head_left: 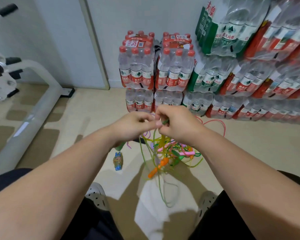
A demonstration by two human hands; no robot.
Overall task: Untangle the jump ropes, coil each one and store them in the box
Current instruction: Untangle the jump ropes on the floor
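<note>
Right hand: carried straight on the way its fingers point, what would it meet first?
Probably the left hand, fingertips almost against the right hand above the rope tangle; depth unclear.

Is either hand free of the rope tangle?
No, the left hand and right hand both pinch strands at the top of the multicoloured tangle of thin plastic jump ropes.

On the floor (258, 135), bottle packs (171, 71) block the far side, a grey frame (36, 104) the left; the right is open.
</note>
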